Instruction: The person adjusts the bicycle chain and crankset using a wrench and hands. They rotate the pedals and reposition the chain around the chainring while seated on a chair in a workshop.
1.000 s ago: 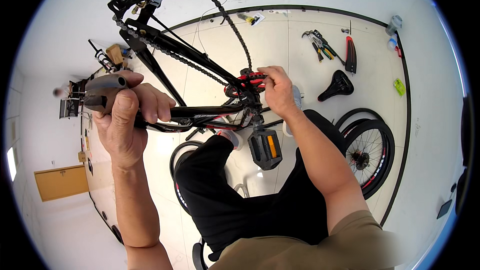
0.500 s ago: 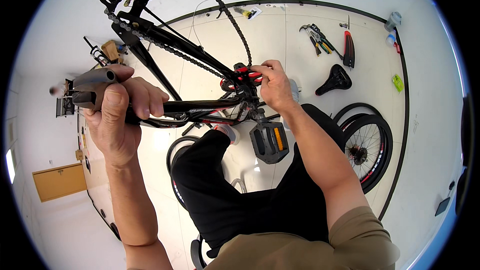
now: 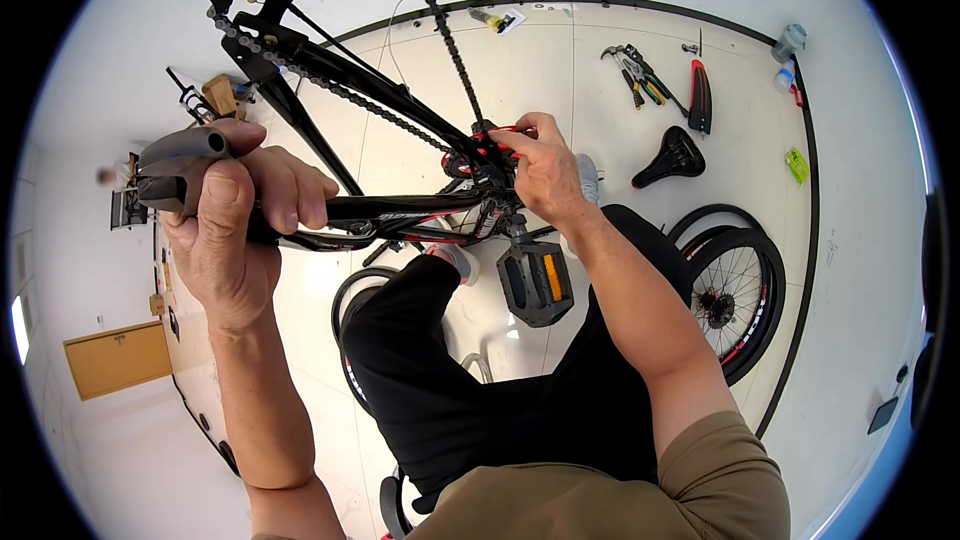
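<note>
A black bicycle frame [image 3: 420, 206] with red trim lies across the space in front of me. My left hand [image 3: 235, 210] is wrapped round its left end, beside a dark open tube end. My right hand [image 3: 545, 170] is at the crank area, its thumb and fingers pinched where the bicycle chain [image 3: 447, 35] meets a red chainring [image 3: 455, 165]. The fingers partly hide that contact. The chain hangs in a long loop from the frame's far end. Below the crank, a black pedal [image 3: 520, 285] with an orange reflector points toward me.
On the floor to the right lie a black saddle [image 3: 672, 157], a hammer and pliers [image 3: 640, 75], a red-black mudguard [image 3: 699, 95] and wheels [image 3: 740, 290]. Bottles [image 3: 789, 43] stand by the far right wall. Another wheel [image 3: 350, 340] lies left of my legs.
My right hand has shifted slightly left, and the chain's lower end has moved left and straightened. My left hand keeps its hold, with the frame's near end tipped slightly.
</note>
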The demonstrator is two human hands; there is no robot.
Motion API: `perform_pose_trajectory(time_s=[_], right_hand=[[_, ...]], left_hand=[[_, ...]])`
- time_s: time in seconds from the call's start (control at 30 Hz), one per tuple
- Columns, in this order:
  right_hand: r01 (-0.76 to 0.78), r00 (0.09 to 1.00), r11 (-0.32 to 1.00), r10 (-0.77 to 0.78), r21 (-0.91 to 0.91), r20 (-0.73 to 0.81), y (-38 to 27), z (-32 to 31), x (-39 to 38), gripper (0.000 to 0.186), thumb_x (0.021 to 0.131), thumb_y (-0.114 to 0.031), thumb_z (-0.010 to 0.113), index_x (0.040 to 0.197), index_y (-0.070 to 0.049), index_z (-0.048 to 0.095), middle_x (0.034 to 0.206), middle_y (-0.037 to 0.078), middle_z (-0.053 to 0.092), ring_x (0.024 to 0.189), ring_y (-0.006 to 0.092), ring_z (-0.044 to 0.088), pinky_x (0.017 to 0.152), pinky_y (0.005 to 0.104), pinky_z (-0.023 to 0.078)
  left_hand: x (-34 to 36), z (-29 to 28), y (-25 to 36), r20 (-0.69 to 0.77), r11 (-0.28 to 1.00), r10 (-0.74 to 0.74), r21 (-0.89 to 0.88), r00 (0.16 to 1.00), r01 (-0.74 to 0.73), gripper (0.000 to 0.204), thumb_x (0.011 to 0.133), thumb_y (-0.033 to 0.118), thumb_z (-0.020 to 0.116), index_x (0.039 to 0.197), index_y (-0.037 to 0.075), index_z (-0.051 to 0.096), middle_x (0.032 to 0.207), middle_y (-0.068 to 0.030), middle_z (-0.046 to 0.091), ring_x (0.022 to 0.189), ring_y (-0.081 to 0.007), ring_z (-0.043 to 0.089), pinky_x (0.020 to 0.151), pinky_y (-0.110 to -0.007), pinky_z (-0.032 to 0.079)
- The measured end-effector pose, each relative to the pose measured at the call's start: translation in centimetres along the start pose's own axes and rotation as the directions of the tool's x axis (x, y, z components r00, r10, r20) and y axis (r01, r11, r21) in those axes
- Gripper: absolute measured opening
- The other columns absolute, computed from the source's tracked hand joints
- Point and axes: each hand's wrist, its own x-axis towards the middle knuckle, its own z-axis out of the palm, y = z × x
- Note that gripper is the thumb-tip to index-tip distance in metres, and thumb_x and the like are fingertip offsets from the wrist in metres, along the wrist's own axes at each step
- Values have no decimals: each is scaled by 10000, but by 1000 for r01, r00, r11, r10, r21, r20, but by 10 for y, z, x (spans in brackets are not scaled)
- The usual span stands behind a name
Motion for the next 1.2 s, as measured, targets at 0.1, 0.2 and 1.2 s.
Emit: perform_pose_trajectory(time_s=[0.1,0.2,1.2], right_hand=[[22,1000,999,-22,-24,-3,-2,0,1,387,827,70,585,1117,-139,734,1147,124,576,1028,314,626,884,408,542],[-1,1000,1000,1,9,-3,-5,1,1,386,824,69,583,1117,-134,731,1145,125,576,1014,315,632,873,411,545],[6,1000,1000,-6,6,-10,-5,1,-1,387,834,74,568,1132,-121,720,1126,124,574,999,307,634,863,408,548]], left_hand=[[2,4,2,3,1000,2,12,1000,-2,405,1038,370,525,1228,13,546,644,-16,473,614,-170,534,717,-410,548],[1,3,2,3,1000,1,17,1000,-1,402,1041,367,518,1231,13,542,647,-15,473,617,-170,534,717,-410,548],[2,4,5,16,1000,-2,24,1000,1,402,1041,372,516,1238,24,551,643,-12,474,617,-170,535,721,-407,547]])
